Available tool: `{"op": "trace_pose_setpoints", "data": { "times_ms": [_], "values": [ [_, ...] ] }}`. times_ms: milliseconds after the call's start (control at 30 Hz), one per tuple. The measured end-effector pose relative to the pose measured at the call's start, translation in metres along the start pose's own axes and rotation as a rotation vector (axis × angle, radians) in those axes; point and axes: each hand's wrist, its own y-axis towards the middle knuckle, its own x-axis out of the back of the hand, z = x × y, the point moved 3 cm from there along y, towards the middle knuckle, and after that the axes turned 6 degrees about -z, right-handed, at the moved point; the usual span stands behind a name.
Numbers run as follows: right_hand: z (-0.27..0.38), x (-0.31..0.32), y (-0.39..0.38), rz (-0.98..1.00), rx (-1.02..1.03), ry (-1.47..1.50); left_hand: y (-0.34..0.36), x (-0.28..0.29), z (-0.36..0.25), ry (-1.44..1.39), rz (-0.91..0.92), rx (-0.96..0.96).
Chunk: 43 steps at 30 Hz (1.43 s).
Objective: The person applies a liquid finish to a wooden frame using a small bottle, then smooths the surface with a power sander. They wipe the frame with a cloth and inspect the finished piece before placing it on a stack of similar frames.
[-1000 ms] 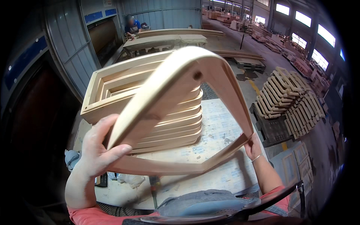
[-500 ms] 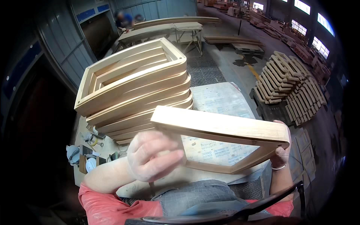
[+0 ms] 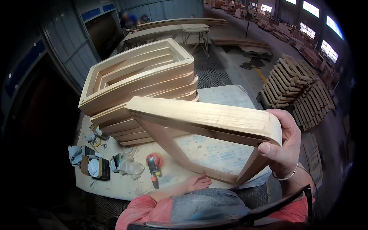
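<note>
A pale wooden frame point(image 3: 203, 117) with a rounded corner is held up on a slant over the worktable. My right hand point(image 3: 286, 143) grips that rounded corner, thumb on the near face and fingers around the outside. Low by the frame's bottom rail, my left hand point(image 3: 198, 181) has its fingers stretched out; whether it touches the rail I cannot tell. A power sander point(image 3: 153, 168) with a red round head lies on the table, left of the frame. Behind it rises a stack of similar wooden frames point(image 3: 138, 90).
On the table's point(image 3: 115, 188) left side are an open box point(image 3: 100, 168) with white discs, a crumpled plastic bag point(image 3: 130, 166) and a grey respirator mask point(image 3: 75, 155). More frames are piled on a pallet point(image 3: 287, 82) at right. A person point(image 3: 129, 20) is at the far bench.
My left hand has dropped from in front of the frame's left end to its bottom rail. The frame has shifted left and turned slightly, still in my right hand; the sander now shows.
</note>
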Motion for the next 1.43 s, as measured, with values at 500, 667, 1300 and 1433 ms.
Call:
{"op": "trace_pose_setpoints", "data": {
  "times_ms": [500,667,1300,1433],
  "values": [
    [0.014,0.094,0.040,-0.298,0.338,0.529,-0.206,-0.072,-0.113,-0.090,-0.140,-1.393],
    [-0.058,0.083,0.066,-0.447,0.069,0.436,-0.326,-0.054,-0.135,0.131,-0.489,-1.630],
    [-0.155,-0.109,0.298,0.084,-0.081,-0.050,-0.523,-0.005,-0.399,0.424,-0.858,-1.341],
    [-0.192,-0.123,0.309,0.196,-0.375,0.297,-0.509,0.029,-0.393,0.152,-0.320,-1.365]
  ]
}}
